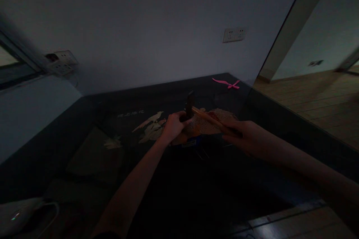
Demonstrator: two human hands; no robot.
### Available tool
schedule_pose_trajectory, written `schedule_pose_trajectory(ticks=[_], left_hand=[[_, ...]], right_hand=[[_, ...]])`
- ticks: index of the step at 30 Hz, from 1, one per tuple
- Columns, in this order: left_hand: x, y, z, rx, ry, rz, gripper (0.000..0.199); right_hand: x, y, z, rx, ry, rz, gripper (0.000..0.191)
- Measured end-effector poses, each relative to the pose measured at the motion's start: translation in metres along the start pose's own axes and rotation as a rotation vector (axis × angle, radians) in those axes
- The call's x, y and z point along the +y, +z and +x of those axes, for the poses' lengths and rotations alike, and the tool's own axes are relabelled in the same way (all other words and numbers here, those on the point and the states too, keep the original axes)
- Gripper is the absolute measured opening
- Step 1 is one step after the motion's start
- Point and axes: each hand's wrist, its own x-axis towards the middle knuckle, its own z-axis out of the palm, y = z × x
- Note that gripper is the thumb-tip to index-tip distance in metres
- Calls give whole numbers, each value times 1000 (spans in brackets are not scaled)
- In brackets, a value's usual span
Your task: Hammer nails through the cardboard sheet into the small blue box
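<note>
One wooden-handled hammer with a dark metal head (209, 116) over a glossy black decorated tabletop (162, 99)

The person's bare right hand (242, 134) is closed around the hammer's handle, whose shaft slants up to the left. Its head stands just beside the curled fingers of the bare left hand (174, 125); whether those fingers pinch the head or something beneath it cannot be told. The hammer is near the middle of the tabletop, above a tan-and-orange lacy pattern (221, 117).

A short row of pale Chinese characters (128, 114) is set on the surface to the left; 上 and 花 can be made out, the others are blurred. Below the row and to its right is a pale bird figure (153, 119). Under the hands shows a small blue item with light lettering (190, 142), too small and dim to read.

A bright pink ribbon (231, 85) lies by the far right corner. White rectangular wall sockets (234, 35) sit on the pale wall (157, 33) behind.
</note>
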Motion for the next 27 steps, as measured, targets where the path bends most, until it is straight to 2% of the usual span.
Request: schedule_pose_trajectory(ticks=[8, 14, 20, 27], left_hand=[[4, -1, -1, 19, -4, -6, 9], [2, 0, 0, -11, -5, -58, 20], [8, 0, -1, 14, -31, -82, 6], [14, -12, -1, 11, 13, -44, 28]], right_hand=[[-3, -3, -3, 13, 22, 19, 29], [-1, 3, 0, -21, 13, 2, 24], [-5, -3, -1, 58, -21, 7, 27], [2, 1, -1, 28, 5, -30, 28]])
